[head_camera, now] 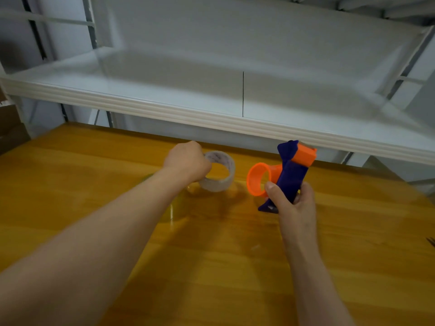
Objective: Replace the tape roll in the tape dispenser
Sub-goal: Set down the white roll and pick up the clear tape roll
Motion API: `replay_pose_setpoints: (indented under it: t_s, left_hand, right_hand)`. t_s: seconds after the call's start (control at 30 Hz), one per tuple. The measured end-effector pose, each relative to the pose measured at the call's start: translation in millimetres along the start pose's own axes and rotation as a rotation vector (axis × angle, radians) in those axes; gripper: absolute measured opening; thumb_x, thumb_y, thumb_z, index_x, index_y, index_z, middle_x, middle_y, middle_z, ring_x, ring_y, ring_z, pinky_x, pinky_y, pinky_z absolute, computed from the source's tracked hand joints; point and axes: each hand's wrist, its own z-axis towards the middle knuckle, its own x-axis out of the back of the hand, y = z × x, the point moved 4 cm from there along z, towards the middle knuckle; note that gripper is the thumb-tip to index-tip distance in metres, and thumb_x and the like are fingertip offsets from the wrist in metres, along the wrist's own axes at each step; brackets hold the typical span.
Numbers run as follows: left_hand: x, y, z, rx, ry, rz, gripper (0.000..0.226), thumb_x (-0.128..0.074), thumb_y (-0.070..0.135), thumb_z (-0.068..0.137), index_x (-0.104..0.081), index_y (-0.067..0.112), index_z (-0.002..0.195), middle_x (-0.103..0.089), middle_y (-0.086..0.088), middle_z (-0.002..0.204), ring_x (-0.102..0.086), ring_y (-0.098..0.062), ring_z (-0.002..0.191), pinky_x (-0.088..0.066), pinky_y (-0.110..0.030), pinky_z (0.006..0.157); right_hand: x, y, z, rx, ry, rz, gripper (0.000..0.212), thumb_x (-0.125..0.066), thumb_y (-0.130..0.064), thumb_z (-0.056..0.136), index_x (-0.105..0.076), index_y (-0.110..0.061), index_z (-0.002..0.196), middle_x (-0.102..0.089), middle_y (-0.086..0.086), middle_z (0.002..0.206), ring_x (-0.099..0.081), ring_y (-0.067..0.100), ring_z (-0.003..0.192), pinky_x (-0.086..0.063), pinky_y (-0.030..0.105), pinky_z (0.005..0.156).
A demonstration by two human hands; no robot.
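the job looks roughly half done: the tape dispenser [290, 177] carries no roll, its orange hub [255, 183] stands bare and faces nine o'clock, so the old roll seems to be off already and the new one is not yet on. the right hand [295, 204] has its fingers and thumb wrapped round the blue handle and holds the dispenser upright above the table, just at three o'clock of the picture's centre. the left hand [188, 161] is curled round the clear tape roll [217, 184], gripping it by its near rim, with the roll's open core turned toward the hub; whether the roll rests on the wood or is just lifted i cannot tell. roll and hub are near but apart. what is left, by my reckoning, is to slide the roll onto the hub and lead the tape end up to the orange roller [306, 156] at the top. the surface is a glossy yellow-brown wooden table [211, 267]; a faint clear glint lies on it at seven o'clock of the roll, too blurred to name. behind, at twelve o'clock, runs a white shelf [188, 114], and brown cardboard [10, 130] shows at the nine o'clock edge.
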Motion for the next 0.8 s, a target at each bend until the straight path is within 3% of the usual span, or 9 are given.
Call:
replay_pose_setpoints:
  t_s: [0.07, 0.2, 0.33, 0.47, 0.7, 0.8]
  left_hand:
    - [-3, -2, 9, 0.012, -0.029, 0.009, 0.017, -0.054, 0.013, 0.084, -0.07, 0.007, 0.088, -0.075, -0.013, 0.091, -0.066, -0.03, 0.083, -0.047, -0.032, 0.06]
    - [-14, -9, 21, 0.079, -0.077, -0.065, 0.017, -0.055, 0.008, 0.091, -0.07, 0.004, 0.086, -0.076, -0.01, 0.073, -0.069, -0.022, 0.059, -0.063, -0.035, 0.065]
    - [-22, -13, 29, 0.137, -0.125, -0.107, 0.021, -0.055, 0.01, 0.096, -0.067, 0.001, 0.083, -0.077, -0.012, 0.07, -0.06, -0.015, 0.04, -0.053, -0.026, 0.045]
    - [-26, -13, 34, 0.179, -0.153, -0.137, 0.02, -0.058, 0.016, 0.098, -0.066, -0.001, 0.091, -0.076, -0.012, 0.07, -0.059, -0.014, 0.037, -0.05, -0.024, 0.04]
    - [-32, -17, 37, 0.189, -0.111, -0.173, 0.022, -0.059, 0.021, 0.099, -0.063, -0.001, 0.103, -0.077, -0.014, 0.076, -0.067, -0.016, 0.047, -0.054, -0.026, 0.046]
    - [-28, -14, 35, 0.116, 0.016, -0.058, 0.024, -0.059, 0.022, 0.098, -0.064, 0.001, 0.109, -0.075, -0.016, 0.099, -0.074, -0.029, 0.084, -0.056, -0.035, 0.064]
  right_hand:
    - [-2, 0, -1, 0.002, -0.015, -0.009, 0.037, -0.076, -0.031, 0.083, -0.056, -0.028, 0.114, -0.067, -0.001, 0.105, -0.068, 0.022, 0.095, -0.061, 0.044, 0.081]
    - [-5, 2, -1, 0.003, -0.035, -0.02, 0.045, -0.077, -0.032, 0.082, -0.055, -0.024, 0.121, -0.067, -0.001, 0.106, -0.068, 0.019, 0.096, -0.061, 0.035, 0.076]
    - [-6, 2, 1, 0.006, -0.037, -0.019, 0.049, -0.077, -0.032, 0.081, -0.054, -0.023, 0.123, -0.067, -0.002, 0.109, -0.068, 0.017, 0.096, -0.058, 0.028, 0.071]
    - [-7, 3, 1, -0.002, -0.043, -0.017, 0.049, -0.077, -0.034, 0.081, -0.053, -0.025, 0.123, -0.067, -0.002, 0.109, -0.068, 0.017, 0.098, -0.061, 0.032, 0.075]
    - [-7, 1, 0, 0.003, -0.05, -0.007, 0.051, -0.077, -0.033, 0.081, -0.053, -0.024, 0.125, -0.067, -0.001, 0.111, -0.068, 0.018, 0.099, -0.061, 0.031, 0.074]
    - [-8, 0, 0, -0.002, -0.053, -0.002, 0.05, -0.077, -0.032, 0.081, -0.052, -0.024, 0.124, -0.066, -0.001, 0.112, -0.067, 0.017, 0.099, -0.06, 0.031, 0.074]
